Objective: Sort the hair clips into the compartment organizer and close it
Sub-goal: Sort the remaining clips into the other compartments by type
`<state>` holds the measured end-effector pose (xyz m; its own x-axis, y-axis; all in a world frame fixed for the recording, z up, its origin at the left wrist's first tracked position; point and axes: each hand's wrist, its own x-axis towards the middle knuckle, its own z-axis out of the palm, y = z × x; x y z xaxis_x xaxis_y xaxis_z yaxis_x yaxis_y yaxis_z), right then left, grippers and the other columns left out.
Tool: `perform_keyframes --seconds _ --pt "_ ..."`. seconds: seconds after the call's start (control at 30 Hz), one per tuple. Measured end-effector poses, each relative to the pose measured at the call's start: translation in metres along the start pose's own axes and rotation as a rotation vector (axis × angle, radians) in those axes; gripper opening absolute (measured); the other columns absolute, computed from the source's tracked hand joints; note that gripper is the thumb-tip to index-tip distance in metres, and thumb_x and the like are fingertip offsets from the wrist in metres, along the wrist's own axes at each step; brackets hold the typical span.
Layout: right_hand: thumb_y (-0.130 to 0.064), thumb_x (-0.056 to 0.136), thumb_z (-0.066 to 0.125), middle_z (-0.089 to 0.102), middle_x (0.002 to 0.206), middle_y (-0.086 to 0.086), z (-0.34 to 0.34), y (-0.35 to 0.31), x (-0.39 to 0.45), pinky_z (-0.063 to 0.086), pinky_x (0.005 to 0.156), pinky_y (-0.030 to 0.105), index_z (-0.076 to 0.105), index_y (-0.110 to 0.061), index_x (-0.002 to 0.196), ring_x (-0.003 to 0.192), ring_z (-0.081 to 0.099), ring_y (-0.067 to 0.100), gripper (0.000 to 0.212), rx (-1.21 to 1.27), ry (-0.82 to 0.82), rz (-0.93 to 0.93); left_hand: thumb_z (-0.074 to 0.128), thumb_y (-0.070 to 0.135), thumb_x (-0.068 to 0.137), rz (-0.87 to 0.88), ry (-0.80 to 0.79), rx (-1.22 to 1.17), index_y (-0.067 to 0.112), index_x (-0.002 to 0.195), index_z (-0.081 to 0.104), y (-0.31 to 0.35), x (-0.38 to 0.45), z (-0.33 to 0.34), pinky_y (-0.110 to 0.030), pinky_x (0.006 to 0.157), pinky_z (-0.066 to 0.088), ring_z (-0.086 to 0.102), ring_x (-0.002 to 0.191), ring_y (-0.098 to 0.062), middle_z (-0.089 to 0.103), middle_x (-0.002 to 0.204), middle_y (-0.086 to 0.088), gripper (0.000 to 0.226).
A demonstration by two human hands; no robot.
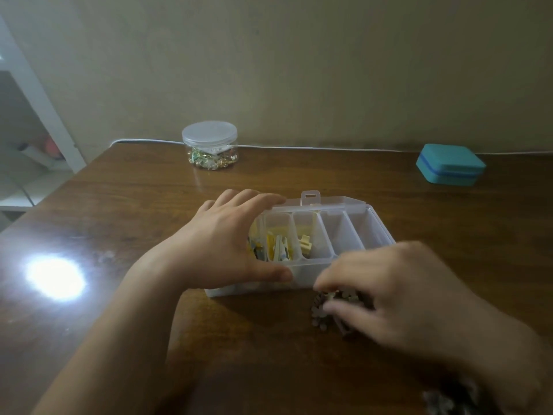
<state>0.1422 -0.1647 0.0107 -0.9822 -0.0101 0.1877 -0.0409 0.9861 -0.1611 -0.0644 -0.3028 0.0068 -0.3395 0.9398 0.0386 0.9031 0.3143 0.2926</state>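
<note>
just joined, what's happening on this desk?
A person is sorting hair clips into a clear organizer with its lid open. The left hand grips the box's left end, steadying it. The right hand, blurred, is over a pile of clips on the table just in front of the box. The left compartments hold yellow clips; the right ones look empty. A jar and teal case sit behind.
</note>
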Motion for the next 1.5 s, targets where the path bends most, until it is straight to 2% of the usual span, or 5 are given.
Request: perform_keyframes --seconds 0.23,0.5,0.9,1.23,1.5 --pt "-0.050 0.081 0.063 0.056 0.092 -0.018 0.016 -0.005 0.001 0.053 0.052 0.031 0.070 -0.037 0.088 0.071 0.059 0.005 0.015 -0.120 -0.053 -0.077 0.047 0.092 0.053 -0.009 -0.013 -0.006 0.051 0.146 0.018 -0.001 0.001 0.001 -0.039 0.111 0.027 0.024 0.134 -0.004 0.031 0.145 0.026 0.105" --pt "-0.042 0.088 0.058 0.065 0.089 -0.013 0.010 0.009 0.021 0.050 0.066 0.027 0.073 -0.025 0.093 0.084 0.059 0.006 0.024 0.167 0.492 0.161 0.045 0.093 0.053 -0.008 -0.021 -0.006 0.051 0.145 0.018 0.000 0.001 0.000 -0.040 0.112 0.028 0.025 0.134 -0.005 0.032 0.145 0.026 0.105" --pt "-0.034 0.079 0.069 0.069 0.087 -0.015 0.026 -0.002 0.005 0.053 0.046 0.033 0.069 -0.036 0.097 0.064 0.065 0.012 0.018 -0.202 -0.009 -0.068 0.043 0.093 0.052 -0.015 -0.021 0.003 0.051 0.146 0.017 0.001 0.000 -0.001 -0.041 0.114 0.026 0.023 0.137 -0.006 0.030 0.147 0.025 0.106" --pt "-0.030 0.082 0.069 0.066 0.089 -0.018 0.008 0.002 0.018 0.037 0.054 0.003 0.073 -0.019 0.095 0.063 0.051 -0.016 0.017 0.261 0.520 0.099 0.043 0.093 0.052 -0.014 -0.025 0.004 0.051 0.146 0.017 0.000 0.000 0.000 -0.041 0.114 0.026 0.023 0.137 -0.006 0.030 0.148 0.024 0.106" --pt "-0.040 0.088 0.057 0.069 0.076 -0.015 0.004 0.004 0.003 0.039 0.051 0.004 0.072 -0.025 0.090 0.056 0.052 -0.012 0.022 0.146 0.360 0.083 0.043 0.093 0.052 -0.018 -0.040 0.001 0.050 0.147 0.016 0.001 0.000 -0.001 -0.041 0.114 0.024 0.021 0.137 -0.006 0.028 0.148 0.023 0.107"
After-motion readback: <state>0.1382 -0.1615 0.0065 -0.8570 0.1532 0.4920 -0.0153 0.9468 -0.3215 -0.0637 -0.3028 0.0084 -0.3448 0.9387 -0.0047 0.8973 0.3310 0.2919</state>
